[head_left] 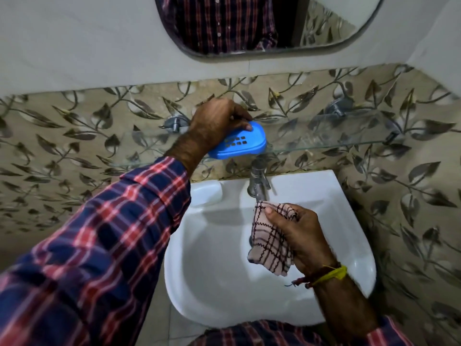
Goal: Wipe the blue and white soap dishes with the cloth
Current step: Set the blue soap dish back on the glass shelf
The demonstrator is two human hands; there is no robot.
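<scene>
Left hand (214,118) is clamped on the blue soap dish (243,142), fingers curled over its far rim with one fingertip (248,127) pressing inside the tray near the drain slots. That dish sits at the front edge of a glass shelf (336,142), tilted a bit toward the camera, so it's hard to say if it's fully resting there or partly lifted. Right hand (296,236) is lower down and nearer the person, closed around the cloth (269,243), a pinkish checked rag with dark stitching, thumb (270,211) pinning the top corner while the rest hangs loose below the palm. So cloth and blue dish are well apart, not touching at all.

White soap dish (206,194) looks like it's parked on the sink's (324,196) back ledge, just below the left wrist and to the left of the tap (258,182). It blends right into the ceramic, so its exact outline is tough to call. Tap spout ends just above the cloth's top corner.

Further out: both arms are in a red and navy plaid sleeve (112,233), and there's a yellow and red thread band (329,274) on the right wrist. Leaf-pattern tiles (74,136) run behind the shelf, with metal shelf brackets (174,123) on either side of the left hand, and a rounded mirror (324,26) hangs above it.
</scene>
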